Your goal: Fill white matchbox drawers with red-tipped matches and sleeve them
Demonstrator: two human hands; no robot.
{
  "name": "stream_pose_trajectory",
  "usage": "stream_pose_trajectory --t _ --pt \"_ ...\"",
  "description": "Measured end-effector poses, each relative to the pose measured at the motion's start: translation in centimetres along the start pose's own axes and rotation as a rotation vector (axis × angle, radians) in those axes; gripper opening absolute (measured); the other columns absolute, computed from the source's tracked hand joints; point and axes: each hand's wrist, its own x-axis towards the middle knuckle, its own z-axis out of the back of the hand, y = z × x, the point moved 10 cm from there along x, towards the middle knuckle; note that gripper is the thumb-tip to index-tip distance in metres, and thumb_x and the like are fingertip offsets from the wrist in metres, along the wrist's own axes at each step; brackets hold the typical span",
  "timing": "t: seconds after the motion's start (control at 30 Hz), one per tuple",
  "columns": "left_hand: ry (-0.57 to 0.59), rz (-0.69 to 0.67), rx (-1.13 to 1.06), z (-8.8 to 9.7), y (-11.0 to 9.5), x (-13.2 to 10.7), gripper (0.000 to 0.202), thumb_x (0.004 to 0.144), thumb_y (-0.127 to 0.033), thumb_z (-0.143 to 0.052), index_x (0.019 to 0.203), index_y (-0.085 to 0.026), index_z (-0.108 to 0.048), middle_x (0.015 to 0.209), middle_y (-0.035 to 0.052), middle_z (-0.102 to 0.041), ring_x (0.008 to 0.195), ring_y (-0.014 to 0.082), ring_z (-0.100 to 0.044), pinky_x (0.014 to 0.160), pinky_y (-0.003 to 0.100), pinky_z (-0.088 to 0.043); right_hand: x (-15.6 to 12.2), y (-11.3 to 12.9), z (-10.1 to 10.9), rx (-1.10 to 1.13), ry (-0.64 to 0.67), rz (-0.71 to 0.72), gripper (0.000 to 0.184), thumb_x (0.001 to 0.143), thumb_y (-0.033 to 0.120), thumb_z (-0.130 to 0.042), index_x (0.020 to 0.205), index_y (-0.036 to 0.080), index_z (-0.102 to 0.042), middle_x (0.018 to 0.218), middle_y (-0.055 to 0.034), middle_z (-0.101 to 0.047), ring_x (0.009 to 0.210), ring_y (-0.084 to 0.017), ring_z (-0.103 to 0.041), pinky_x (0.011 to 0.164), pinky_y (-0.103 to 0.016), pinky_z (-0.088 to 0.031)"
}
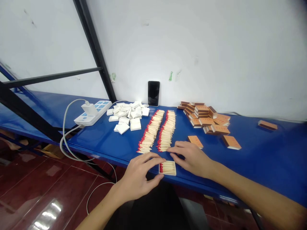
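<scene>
A small white inner matchbox tray (176, 169) lies at the table's front edge, filled with red-tipped matches (168, 167) lying side by side. My left hand (144, 172) grips its left end, index finger at the far corner and thumb at the near one. Beyond the tray, loose matches are laid in two long rows: a left row (152, 131) and a right row (167, 131), red heads to the left. My right hand (189, 156) touches the near end of the right row with its fingertips, thumb and index finger slightly apart. Nothing shows between them.
White empty trays (129, 112) are heaped at the left, beside a power strip (93, 112) with a plugged-in charger and cable. Orange matchbox sleeves (203, 116) are piled at the right, with a few lying apart. A phone (153, 93) leans on the wall. Black shelf posts (96, 48) stand left.
</scene>
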Motion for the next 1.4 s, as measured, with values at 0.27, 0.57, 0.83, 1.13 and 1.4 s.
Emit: stream_pose_trajectory --t 0.27,0.57,0.83,1.13,1.4 --pt "-0.029 0.016 0.045 0.0 0.5 -0.2 0.035 0.089 -0.028 -0.067 0.124 -0.025 -0.065 0.129 0.0078 -0.066 0.113 0.0246 -0.067 0.098 0.037 -0.055 0.1 0.1 -0.1 -0.06 0.002 -0.007 0.023 0.099 0.019 -0.05 0.107 0.019 -0.072 0.085 -0.0054 -0.066 0.076 -0.019 -0.062 0.07 -0.031 -0.044" --pt "-0.051 0.024 -0.007 0.2 0.7 -0.1 0.032 0.086 -0.026 -0.071 0.117 -0.023 -0.066 0.13 0.0081 -0.068 0.116 0.0241 -0.067 0.102 0.037 -0.054 0.1 0.1 -0.3 -0.016 0.027 -0.005 0.021 0.098 0.017 -0.051 0.103 0.019 -0.071 0.085 -0.0045 -0.066 0.076 -0.018 -0.061 0.069 -0.03 -0.042" --pt "-0.012 0.06 -0.023 0.1 0.8 0.0 0.032 0.084 -0.025 -0.071 0.115 -0.025 -0.062 0.133 0.0065 -0.065 0.114 0.0244 -0.066 0.102 0.038 -0.053 0.0 -0.2 -0.3 -0.016 0.012 -0.024 0.021 0.096 0.017 -0.052 0.103 0.019 -0.072 0.084 -0.004 -0.067 0.074 -0.017 -0.061 0.068 -0.029 -0.041" --pt "-0.02 0.064 -0.004 0.2 0.8 -0.1 0.03 0.085 -0.027 -0.07 0.114 -0.024 -0.062 0.133 0.0067 -0.063 0.109 0.0231 -0.068 0.094 0.033 -0.057 0.0 -0.3 -0.6 -0.002 0.053 -0.032 0.026 0.099 0.017 -0.052 0.117 0.017 -0.07 0.089 -0.0054 -0.069 0.081 -0.019 -0.064 0.07 -0.03 -0.042" --pt "-0.015 0.063 0.002 0.1 1.1 -0.3 0.035 0.086 -0.027 -0.07 0.12 -0.024 -0.061 0.134 0.007 -0.062 0.116 0.0253 -0.065 0.102 0.038 -0.054 0.0 -0.5 -0.8 0.012 0.075 -0.035 0.026 0.1 0.017 -0.049 0.116 0.019 -0.07 0.089 -0.0044 -0.069 0.083 -0.019 -0.064 0.072 -0.031 -0.042"
